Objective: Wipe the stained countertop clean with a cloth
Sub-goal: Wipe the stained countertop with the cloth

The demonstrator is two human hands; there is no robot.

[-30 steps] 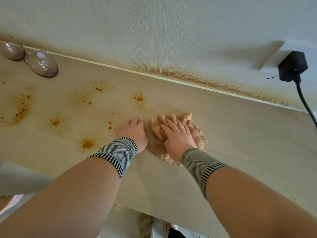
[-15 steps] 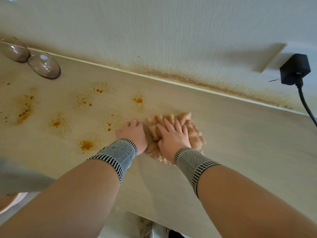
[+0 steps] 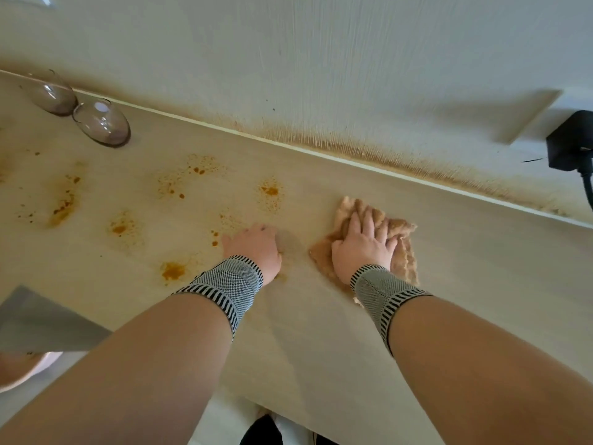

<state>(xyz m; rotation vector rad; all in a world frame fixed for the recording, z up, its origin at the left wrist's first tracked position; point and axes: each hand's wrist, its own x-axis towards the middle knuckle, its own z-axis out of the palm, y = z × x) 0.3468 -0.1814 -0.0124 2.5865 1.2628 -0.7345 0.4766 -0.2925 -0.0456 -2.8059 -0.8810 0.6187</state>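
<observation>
My right hand (image 3: 364,244) presses flat on a fluffy tan cloth (image 3: 402,252) that lies on the pale countertop (image 3: 449,268). Its fingers are spread over the cloth. My left hand (image 3: 255,247) rests on the bare counter a short gap to the left of the cloth, fingers curled down, holding nothing. Orange-brown stains (image 3: 173,270) dot the counter to the left of my left hand, with more of them (image 3: 269,190) farther back. Both wrists wear striped grey bands.
Two upturned glass bowls (image 3: 102,123) stand at the back left by the wall. The wall's foot carries a brown splatter band (image 3: 369,152). A black plug (image 3: 571,146) with its cable sits in the wall at the right. A grey panel (image 3: 38,322) juts in at the lower left.
My right hand has slid the cloth to the right, away from my left hand, opening a gap between them. My left hand has stayed in place.
</observation>
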